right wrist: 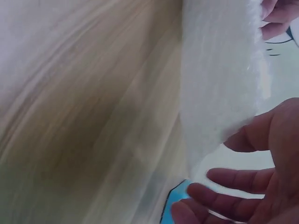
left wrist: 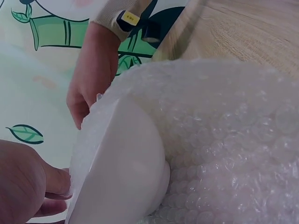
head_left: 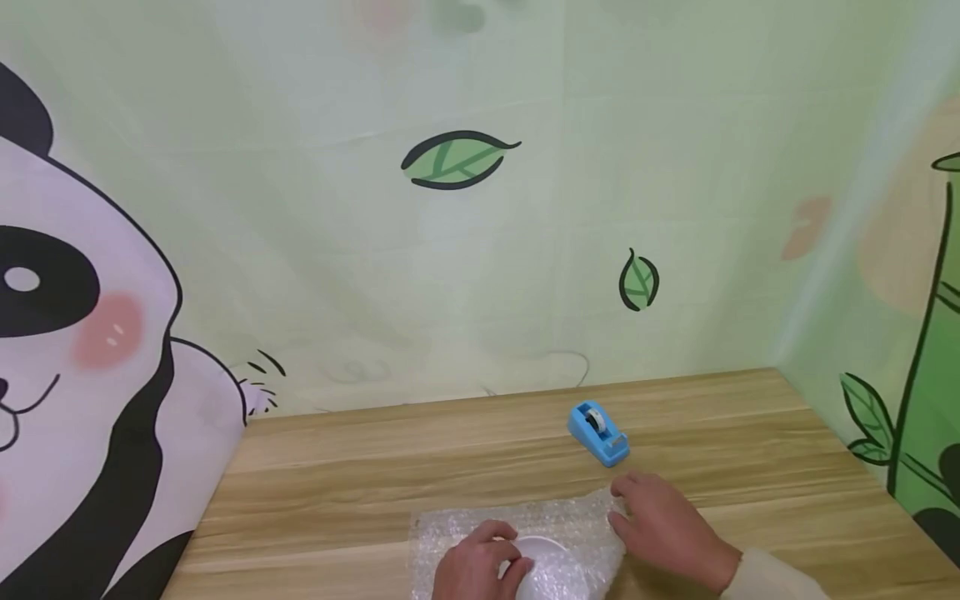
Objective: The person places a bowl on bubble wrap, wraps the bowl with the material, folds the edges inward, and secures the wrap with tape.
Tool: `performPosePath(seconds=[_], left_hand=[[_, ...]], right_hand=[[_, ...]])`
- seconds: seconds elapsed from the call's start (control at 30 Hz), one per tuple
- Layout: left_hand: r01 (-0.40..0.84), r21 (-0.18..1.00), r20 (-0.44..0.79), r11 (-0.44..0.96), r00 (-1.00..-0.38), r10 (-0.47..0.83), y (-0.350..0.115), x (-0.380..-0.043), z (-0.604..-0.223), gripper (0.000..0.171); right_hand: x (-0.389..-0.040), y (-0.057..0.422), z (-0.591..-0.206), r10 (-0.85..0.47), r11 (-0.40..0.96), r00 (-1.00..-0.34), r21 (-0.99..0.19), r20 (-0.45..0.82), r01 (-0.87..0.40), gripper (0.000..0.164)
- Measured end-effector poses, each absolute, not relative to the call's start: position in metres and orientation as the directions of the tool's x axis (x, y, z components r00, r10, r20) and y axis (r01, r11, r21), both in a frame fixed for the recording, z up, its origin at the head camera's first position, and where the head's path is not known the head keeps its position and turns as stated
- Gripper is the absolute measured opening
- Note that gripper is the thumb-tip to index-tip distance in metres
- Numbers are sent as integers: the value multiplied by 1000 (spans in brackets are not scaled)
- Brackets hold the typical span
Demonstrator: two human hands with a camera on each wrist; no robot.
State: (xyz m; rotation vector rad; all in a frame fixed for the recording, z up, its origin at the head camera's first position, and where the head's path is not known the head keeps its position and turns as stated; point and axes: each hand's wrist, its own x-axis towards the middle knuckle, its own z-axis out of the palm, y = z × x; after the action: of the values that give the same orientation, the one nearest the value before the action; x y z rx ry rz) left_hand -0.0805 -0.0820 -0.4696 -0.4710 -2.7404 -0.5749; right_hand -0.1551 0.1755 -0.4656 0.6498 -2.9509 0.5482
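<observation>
A white bowl [left wrist: 128, 163] rests with its foot on a sheet of bubble wrap [head_left: 442, 533] at the near side of the table. My left hand [head_left: 476, 567] is over the bowl's left part, with thumb and fingers curled at its rim. In the left wrist view those fingers [left wrist: 56, 182] meet the rim from above. My right hand [head_left: 667, 525] is at the wrap's far right corner, where the sheet rises off the table. The right wrist view shows its thumb [right wrist: 247, 137] against the wrap's edge and the other fingers loosely spread, a gap between them and the thumb.
A blue tape dispenser [head_left: 598, 433] with a roll of tape stands on the wooden table [head_left: 360, 458], just beyond the right hand. Behind the table hangs a pale green backdrop [head_left: 337, 208] printed with a panda and leaves.
</observation>
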Motion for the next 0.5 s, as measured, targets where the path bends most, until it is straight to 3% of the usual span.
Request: performPosePath(seconds=[0.17,0.33,0.5], left_hand=[[310,380,270,871,-938,216,-80,-79,-465,16],[313,393,275,864,-937,214,-79,-79,-465,15],[382,321,374,866,-892,255,-80,-81,-468,14]], right_hand=[[-163,174,-473,-380,832,-922,-409,71,-374,32],[-166,169,-473,-301,827,-953,-487,35,-279,48],[-166,160,-466,-240,782,-966,-570,99,-252,36]])
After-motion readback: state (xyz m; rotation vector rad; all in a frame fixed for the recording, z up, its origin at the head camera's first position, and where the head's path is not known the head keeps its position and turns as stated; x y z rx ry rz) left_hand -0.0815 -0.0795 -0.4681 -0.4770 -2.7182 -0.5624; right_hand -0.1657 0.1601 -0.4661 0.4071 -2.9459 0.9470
